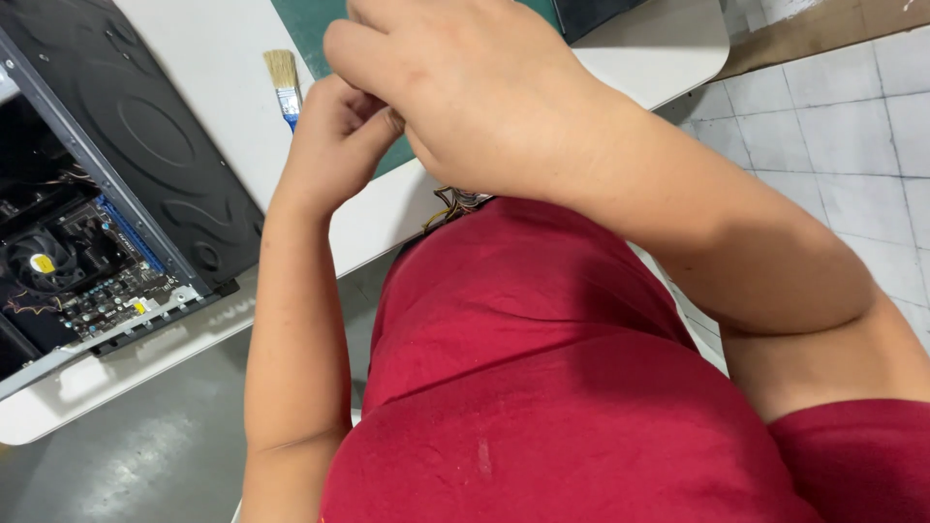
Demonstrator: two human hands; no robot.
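While both hands meet at the white table's point(194, 77) near edge, the right hand point(475, 87) covers the curled left hand point(334, 145); their grip cannot be told. Coloured wires point(455, 203) hang just below them. A paintbrush point(284, 82) lies beside the left hand; farther left, an open computer case point(87, 242).

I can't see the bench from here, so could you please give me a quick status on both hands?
Both hands bunched together over green mat. Grip contents hidden. Bundle of wires just below. Brush beside left hand, open computer case further left.
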